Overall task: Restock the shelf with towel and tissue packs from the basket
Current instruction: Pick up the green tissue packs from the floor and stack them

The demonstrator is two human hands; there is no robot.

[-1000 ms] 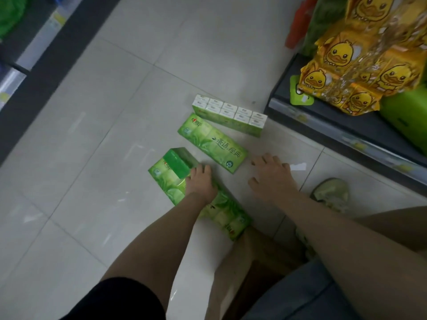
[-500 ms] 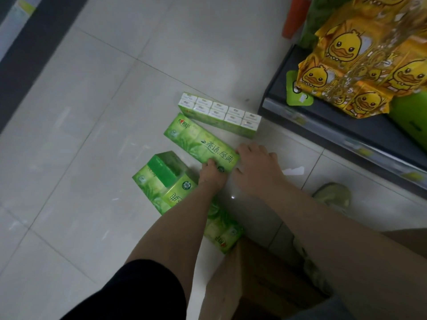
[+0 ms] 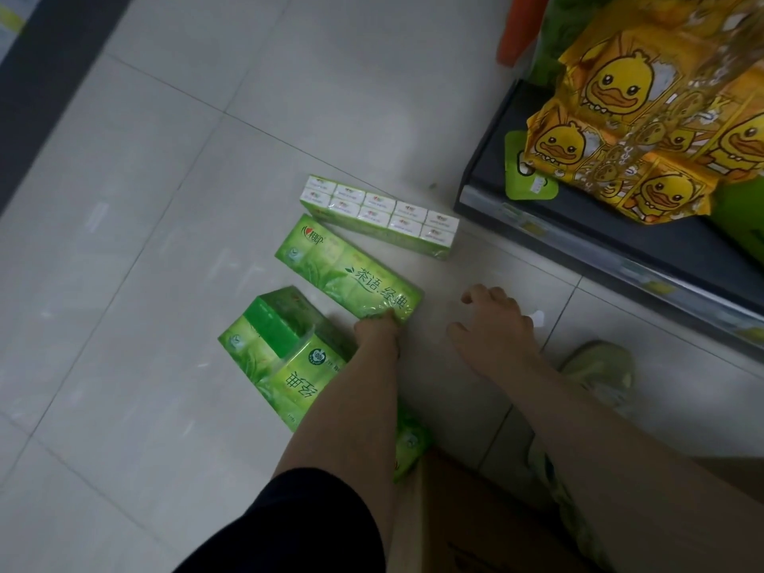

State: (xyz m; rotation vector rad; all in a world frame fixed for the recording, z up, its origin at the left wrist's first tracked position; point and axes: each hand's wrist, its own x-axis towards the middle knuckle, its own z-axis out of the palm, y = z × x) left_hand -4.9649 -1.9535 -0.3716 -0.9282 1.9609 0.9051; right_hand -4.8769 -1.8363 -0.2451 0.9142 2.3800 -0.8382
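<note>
Three green tissue packs lie on the tiled floor. The farthest pack [image 3: 380, 215] shows its white ends upward. A flat middle pack [image 3: 345, 272] with white lettering lies slantwise, and my left hand [image 3: 378, 330] grips its near corner. The nearest pack [image 3: 285, 353] lies partly under my left forearm. My right hand [image 3: 492, 324] hovers open over the floor to the right, fingers spread, touching no pack. The dark bottom shelf [image 3: 578, 237] stands at the right.
Yellow duck-print packs [image 3: 645, 117] fill the shelf, with green packs behind them. A brown cardboard box [image 3: 467, 519] sits at the bottom beside my leg. A pale shoe [image 3: 599, 366] rests right of my right hand. A small white scrap [image 3: 537, 317] lies on the tile.
My left hand left the nearest pack and took hold of the middle pack's near corner. My right hand came to that pack, then drew back to the right.
</note>
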